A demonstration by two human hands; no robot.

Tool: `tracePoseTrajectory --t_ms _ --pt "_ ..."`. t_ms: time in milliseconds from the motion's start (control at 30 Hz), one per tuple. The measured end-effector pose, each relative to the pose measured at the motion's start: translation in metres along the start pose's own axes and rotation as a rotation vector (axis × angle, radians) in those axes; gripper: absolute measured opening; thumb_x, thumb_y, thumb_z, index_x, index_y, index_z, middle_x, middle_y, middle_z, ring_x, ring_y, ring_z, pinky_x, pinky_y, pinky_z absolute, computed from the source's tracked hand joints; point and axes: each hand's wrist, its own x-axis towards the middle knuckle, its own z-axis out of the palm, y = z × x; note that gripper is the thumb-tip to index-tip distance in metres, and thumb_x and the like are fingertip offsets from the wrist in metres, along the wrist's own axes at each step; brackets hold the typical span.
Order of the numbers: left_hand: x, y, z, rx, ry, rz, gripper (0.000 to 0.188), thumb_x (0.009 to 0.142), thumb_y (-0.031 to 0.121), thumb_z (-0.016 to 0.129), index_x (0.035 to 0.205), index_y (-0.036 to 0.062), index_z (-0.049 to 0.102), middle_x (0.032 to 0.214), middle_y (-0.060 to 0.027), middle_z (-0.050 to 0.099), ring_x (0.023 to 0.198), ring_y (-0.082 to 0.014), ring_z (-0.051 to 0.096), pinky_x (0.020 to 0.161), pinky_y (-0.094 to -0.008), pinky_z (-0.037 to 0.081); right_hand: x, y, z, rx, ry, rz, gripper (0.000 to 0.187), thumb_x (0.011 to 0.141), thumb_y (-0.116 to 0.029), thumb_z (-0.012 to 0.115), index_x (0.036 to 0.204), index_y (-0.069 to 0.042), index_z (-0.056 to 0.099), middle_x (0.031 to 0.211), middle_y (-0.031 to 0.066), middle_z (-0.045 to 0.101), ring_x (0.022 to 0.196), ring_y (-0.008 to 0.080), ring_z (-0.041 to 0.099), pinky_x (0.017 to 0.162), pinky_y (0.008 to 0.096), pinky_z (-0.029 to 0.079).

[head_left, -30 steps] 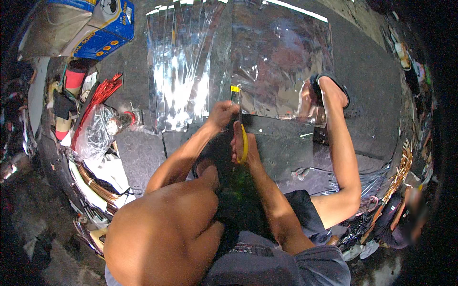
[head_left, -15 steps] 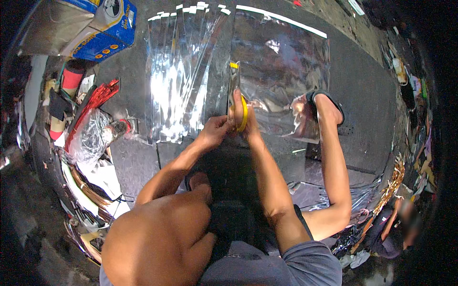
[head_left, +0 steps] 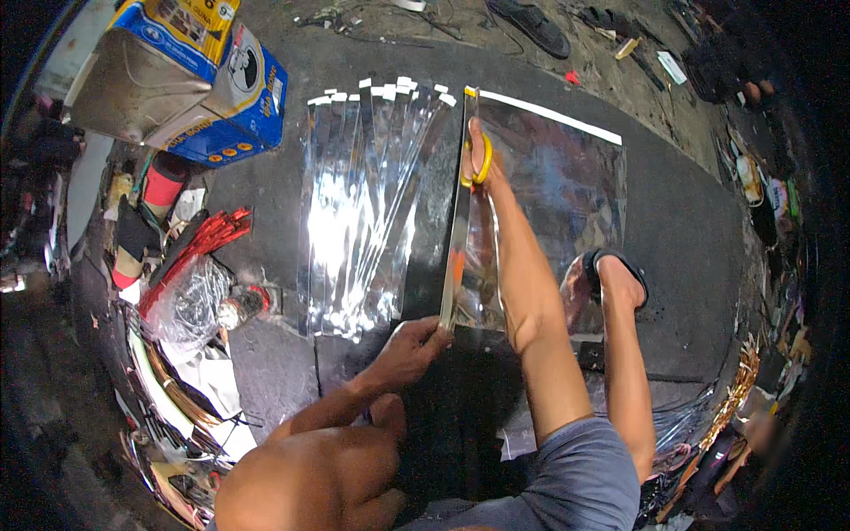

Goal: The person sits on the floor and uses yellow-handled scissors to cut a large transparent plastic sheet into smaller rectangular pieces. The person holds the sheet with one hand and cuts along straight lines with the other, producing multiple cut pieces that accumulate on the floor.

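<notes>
My right hand (head_left: 479, 166) is closed around the yellow-handled scissors (head_left: 487, 160), near the far left of a clear plastic sheet (head_left: 562, 168) with a white far edge. The scissors' front end lies by that edge. A narrow shiny strip (head_left: 455, 274) runs down the sheet's left side toward me. At its near end, my left hand (head_left: 414, 350) pinches the strip between thumb and fingers. Left of the sheet, several cut clear strips (head_left: 354, 212) with white tips lie side by side. My foot (head_left: 617, 281), in a dark sandal, rests at the sheet's near right.
A blue and yellow metal can (head_left: 226, 106) stands at the far left. Below it are red strips (head_left: 199, 248), a clear plastic bag (head_left: 190, 296) and a jar (head_left: 241, 307). Clutter lines the right side. A loose dark shoe (head_left: 531, 26) lies beyond the dark mat (head_left: 682, 221).
My right hand has slid the scissors away from me along the sheet's left side to its far edge. My left hand stays at the near end. The view has shifted, showing more floor beyond.
</notes>
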Motion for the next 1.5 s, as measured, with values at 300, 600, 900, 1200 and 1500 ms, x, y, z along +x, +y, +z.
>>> tracePoseTrajectory --t_ms 300,600,900,1200,1500 --pt "-0.021 -0.001 0.0 -0.02 0.007 -0.028 0.023 0.093 0.02 0.049 0.091 -0.0014 0.056 0.073 -0.001 0.051 0.072 -0.008 0.044 0.068 -0.0263 0.04 0.041 -0.006 -0.005 0.019 0.152 -0.099 0.095 0.075 -0.081 0.025 0.12 -0.003 0.055 0.11 0.0275 0.058 0.106 0.0345 0.055 0.087 0.0403 0.041" --pt "0.0 -0.063 -0.054 0.582 0.347 -0.089 0.042 0.089 0.04 0.052 0.091 -0.0015 0.058 0.073 -0.0097 0.057 0.068 -0.0259 0.054 0.069 -0.0395 0.045 0.029 -0.012 -0.024 0.429 0.021 0.018 0.086 0.065 -0.087 0.037 0.071 -0.002 0.047 0.051 0.0096 0.044 0.04 0.0215 0.049 0.038 0.0372 0.047" --pt "0.083 -0.109 0.015 0.425 0.355 0.333 0.032 0.077 0.028 0.07 0.094 0.0021 0.06 0.082 -0.0142 0.06 0.078 -0.0304 0.059 0.071 -0.0395 0.048 -0.202 0.085 -0.022 0.688 -0.108 0.128 0.077 0.079 -0.078 0.027 0.06 -0.005 0.046 0.04 0.0082 0.042 0.033 0.0197 0.047 0.032 0.0317 0.042" --pt "0.11 -0.113 0.037 -0.164 0.369 -0.099 0.014 0.072 0.011 0.069 0.078 -0.0006 0.067 0.062 -0.003 0.061 0.05 -0.0103 0.054 0.049 -0.0247 0.042 -0.421 0.149 0.028 0.654 -0.319 0.553 0.079 0.077 -0.079 0.029 0.073 -0.004 0.052 0.052 0.0048 0.048 0.041 0.0181 0.051 0.04 0.03 0.043" --pt "0.109 -0.096 0.029 -0.117 0.331 -0.084 0.009 0.07 0.008 0.067 0.074 -0.0004 0.067 0.065 -0.0039 0.062 0.055 -0.0101 0.055 0.055 -0.0234 0.044 -0.397 0.151 0.059 0.467 -0.242 0.586 0.078 0.075 -0.08 0.035 0.076 -0.003 0.051 0.054 0.0051 0.048 0.044 0.0171 0.052 0.043 0.0305 0.046"
